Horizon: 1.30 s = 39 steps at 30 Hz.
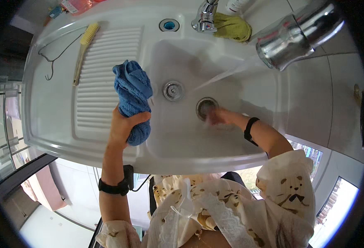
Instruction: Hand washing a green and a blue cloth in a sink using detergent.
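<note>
Blue towel in left grip, right grip blurred at drain

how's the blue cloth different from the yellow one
The blue cloth is gripped in the left hand and held over the sink; the yellow cloth lies untouched beside the tap. The blue cloth hangs bunched and looks bigger; the yellow cloth lies crumpled flat. Both are soft fabric cloths.
</note>
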{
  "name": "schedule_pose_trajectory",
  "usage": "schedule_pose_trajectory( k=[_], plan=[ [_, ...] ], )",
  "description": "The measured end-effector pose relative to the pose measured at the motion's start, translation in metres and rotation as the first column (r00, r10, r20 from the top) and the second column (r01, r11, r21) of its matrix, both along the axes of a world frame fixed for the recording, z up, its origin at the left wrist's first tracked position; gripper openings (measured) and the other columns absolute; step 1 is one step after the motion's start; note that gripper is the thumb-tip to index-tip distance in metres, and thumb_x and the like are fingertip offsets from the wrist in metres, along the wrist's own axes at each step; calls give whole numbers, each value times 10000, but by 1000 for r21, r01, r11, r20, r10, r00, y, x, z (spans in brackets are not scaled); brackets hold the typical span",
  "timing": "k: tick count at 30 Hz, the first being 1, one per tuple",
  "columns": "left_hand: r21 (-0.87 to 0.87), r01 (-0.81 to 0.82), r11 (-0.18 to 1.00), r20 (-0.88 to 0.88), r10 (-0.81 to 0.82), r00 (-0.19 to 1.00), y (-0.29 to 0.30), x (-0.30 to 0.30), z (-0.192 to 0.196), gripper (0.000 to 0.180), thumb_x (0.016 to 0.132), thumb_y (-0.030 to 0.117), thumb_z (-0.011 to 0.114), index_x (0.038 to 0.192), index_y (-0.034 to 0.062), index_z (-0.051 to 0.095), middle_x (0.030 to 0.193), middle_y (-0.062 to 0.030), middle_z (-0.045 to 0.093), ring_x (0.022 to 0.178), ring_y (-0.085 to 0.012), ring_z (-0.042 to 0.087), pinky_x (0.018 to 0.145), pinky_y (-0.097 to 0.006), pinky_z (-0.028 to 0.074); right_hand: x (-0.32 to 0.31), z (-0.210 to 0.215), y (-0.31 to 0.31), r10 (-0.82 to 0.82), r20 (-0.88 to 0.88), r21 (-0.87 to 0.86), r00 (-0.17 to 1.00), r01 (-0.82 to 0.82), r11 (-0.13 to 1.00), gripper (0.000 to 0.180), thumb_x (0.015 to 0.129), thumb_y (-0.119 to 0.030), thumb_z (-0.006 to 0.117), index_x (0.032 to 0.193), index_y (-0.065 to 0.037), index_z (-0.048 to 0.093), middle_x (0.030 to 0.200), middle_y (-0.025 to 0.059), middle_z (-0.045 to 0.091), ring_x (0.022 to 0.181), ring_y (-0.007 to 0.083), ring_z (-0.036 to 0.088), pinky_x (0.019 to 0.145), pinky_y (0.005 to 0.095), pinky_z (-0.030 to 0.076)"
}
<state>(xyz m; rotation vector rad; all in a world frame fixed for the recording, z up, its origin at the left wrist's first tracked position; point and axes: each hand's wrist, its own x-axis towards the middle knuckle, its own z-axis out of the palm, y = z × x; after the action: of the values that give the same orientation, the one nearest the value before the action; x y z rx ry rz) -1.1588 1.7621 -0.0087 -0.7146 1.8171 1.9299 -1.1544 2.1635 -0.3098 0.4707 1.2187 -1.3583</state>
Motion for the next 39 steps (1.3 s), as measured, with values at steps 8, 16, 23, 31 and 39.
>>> schedule_pose_trajectory(
  k=[8, 16, 23, 31, 39],
  plan=[
    [33, 19, 999, 22, -20, 1000, 0, 3, -1, 399, 553, 59, 720, 904, -6, 544, 779, -71, 590, 662, -151, 569, 615, -281, 468, -4, 45, -6, 832, -29, 677, 554, -602, 423, 200, 808, -188, 504, 863, 2, 538, 871, 110, 527, 734, 263, 512, 642, 389, 428],
    [-44, 16, 999, 9, -16, 1000, 2, 1, -1, 380, 559, 80, 722, 891, 1, 554, 765, -74, 594, 632, -161, 574, 602, -282, 473, 6, 147, -78, 846, -272, 450, 459, -716, 534, 335, 883, -233, 350, 1022, 29, 504, 1079, 169, 516, 973, 308, 500, 828, 398, 399],
    [-13, -16, 1000, -13, 16, 1000, 0, 3, 1, 380, 564, 84, 720, 894, -3, 553, 761, -75, 594, 627, -162, 573, 600, -279, 474, 27, 142, -14, 989, -140, 399, -40, -917, 20, 410, 887, -334, 302, 1134, -46, 458, 1129, 153, 495, 1065, 307, 454, 888, 388, 356],
    [-2, -3, 1000, -14, 3, 1000, 5, -1, 3, 392, 568, 79, 718, 910, -6, 546, 772, -72, 590, 650, -161, 573, 616, -280, 472, 21, 88, -74, 884, -451, 579, 121, -715, 393, 360, 840, -297, 401, 998, -13, 555, 1024, 147, 574, 862, 341, 550, 756, 426, 425],
    [-22, -25, 999, 0, 25, 1000, -1, 3, -4, 414, 555, 84, 724, 918, -6, 545, 786, -73, 590, 661, -160, 574, 625, -285, 472, -1, 91, -17, 981, -34, 615, -192, -777, -131, 293, 788, -216, 480, 866, 30, 618, 904, 179, 602, 811, 311, 570, 707, 411, 435]
  ],
)
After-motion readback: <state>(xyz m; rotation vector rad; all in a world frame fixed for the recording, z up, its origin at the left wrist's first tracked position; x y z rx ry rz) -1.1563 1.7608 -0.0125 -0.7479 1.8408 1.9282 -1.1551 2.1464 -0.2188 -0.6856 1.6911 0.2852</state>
